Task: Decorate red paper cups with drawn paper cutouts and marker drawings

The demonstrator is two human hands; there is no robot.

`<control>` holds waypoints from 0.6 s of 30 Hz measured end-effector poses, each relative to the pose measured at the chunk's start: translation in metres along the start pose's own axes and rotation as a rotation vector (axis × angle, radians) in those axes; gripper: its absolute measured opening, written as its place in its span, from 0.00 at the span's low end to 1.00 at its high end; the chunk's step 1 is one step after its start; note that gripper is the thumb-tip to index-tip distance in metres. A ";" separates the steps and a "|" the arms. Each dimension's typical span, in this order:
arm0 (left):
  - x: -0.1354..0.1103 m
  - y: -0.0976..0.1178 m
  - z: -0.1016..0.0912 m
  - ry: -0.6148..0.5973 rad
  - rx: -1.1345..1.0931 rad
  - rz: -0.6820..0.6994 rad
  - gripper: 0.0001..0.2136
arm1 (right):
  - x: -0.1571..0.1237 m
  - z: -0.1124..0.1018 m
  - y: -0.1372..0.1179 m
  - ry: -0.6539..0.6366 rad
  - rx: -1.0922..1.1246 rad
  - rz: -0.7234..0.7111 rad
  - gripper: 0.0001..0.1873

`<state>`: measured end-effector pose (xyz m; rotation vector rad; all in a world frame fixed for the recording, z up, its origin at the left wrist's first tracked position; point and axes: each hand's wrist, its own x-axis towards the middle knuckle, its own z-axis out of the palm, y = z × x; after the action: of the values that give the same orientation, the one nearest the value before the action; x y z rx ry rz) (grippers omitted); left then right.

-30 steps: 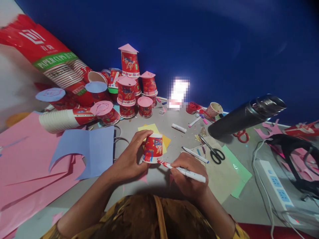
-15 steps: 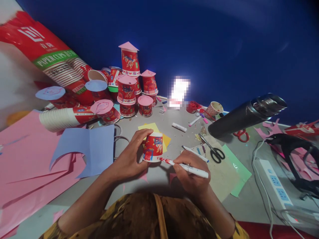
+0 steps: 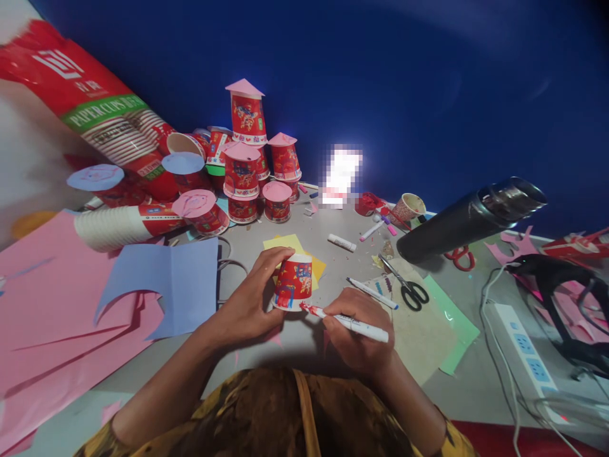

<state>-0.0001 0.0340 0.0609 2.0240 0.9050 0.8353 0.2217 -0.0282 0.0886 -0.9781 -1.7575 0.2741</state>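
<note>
My left hand [image 3: 254,298] grips a red paper cup [image 3: 295,279] upside down, thumb near its white rim and fingers at its base. Blue marker drawings cover part of the cup's printed side. My right hand [image 3: 359,330] is closed around a white marker [image 3: 359,326] with a red tip. That tip meets the white band along the cup's lower edge, where small red marks show. A blue marker [image 3: 373,293] lies on the table just beyond my right hand. Yellow paper [image 3: 285,243] lies behind the cup.
Decorated paper cups [image 3: 242,168] stand stacked at the back left, beside a bag of paper cups [image 3: 109,120]. Pink paper [image 3: 61,304] and blue paper [image 3: 166,285] spread leftward. Black scissors [image 3: 413,295], a dark flask [image 3: 457,222] and a power strip [image 3: 526,355] are on the right.
My right hand and the marker have shifted slightly left along the cup's lower edge. The cup in my left hand has barely moved.
</note>
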 end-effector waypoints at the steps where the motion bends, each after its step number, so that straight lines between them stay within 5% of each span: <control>1: 0.000 0.000 0.000 0.002 0.000 0.001 0.41 | 0.000 0.000 0.000 -0.005 -0.004 0.005 0.06; 18: 0.000 -0.002 0.000 -0.002 0.025 0.019 0.42 | 0.003 -0.003 -0.001 -0.010 -0.011 0.100 0.10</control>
<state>-0.0011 0.0348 0.0591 2.0578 0.9002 0.8362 0.2235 -0.0281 0.0926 -1.0763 -1.7228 0.3337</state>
